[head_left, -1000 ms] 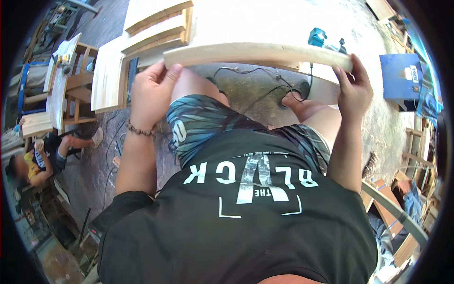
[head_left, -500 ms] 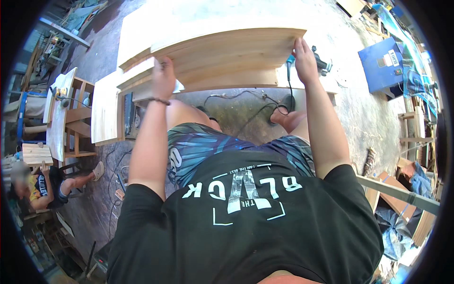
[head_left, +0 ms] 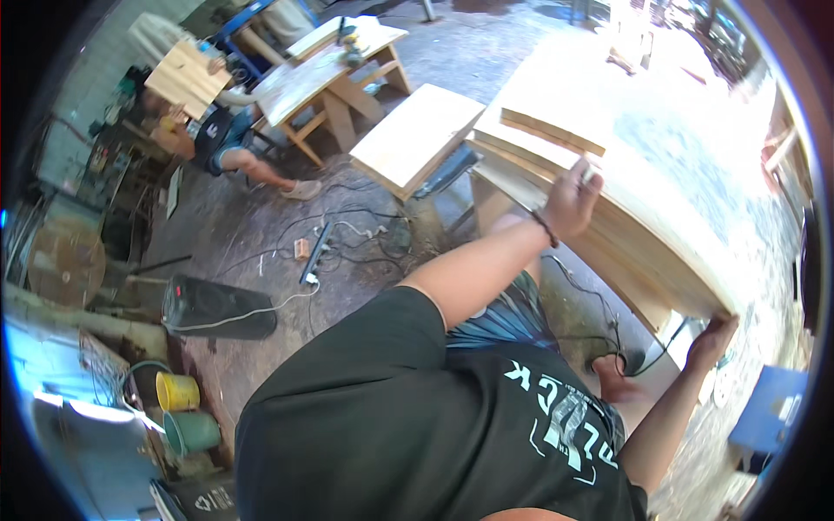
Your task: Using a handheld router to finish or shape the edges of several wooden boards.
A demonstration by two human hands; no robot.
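Observation:
A long pale wooden board (head_left: 643, 245) slants across the right half of the view, over the work surface at my knees. My left hand (head_left: 569, 204), with a dark bracelet at the wrist, has its fingers curled at the board's left part. At the far right end, my right hand (head_left: 712, 343) grips the corner, its fingertips partly hidden by the board. Just beyond my left hand lies a shorter wooden piece (head_left: 552, 130). Glare washes out the surface behind the board.
A flat wooden panel (head_left: 417, 139) stands left of the boards. Beyond it are a wooden workbench (head_left: 326, 74) and a seated person holding a panel (head_left: 187, 78). A power strip (head_left: 319, 252), cables and a black speaker (head_left: 217, 308) lie on the left floor. A blue box (head_left: 769, 408) stands right.
My view has swung left, bringing the speaker and buckets in and shifting the board rightward in the picture. Both hands stay at the board.

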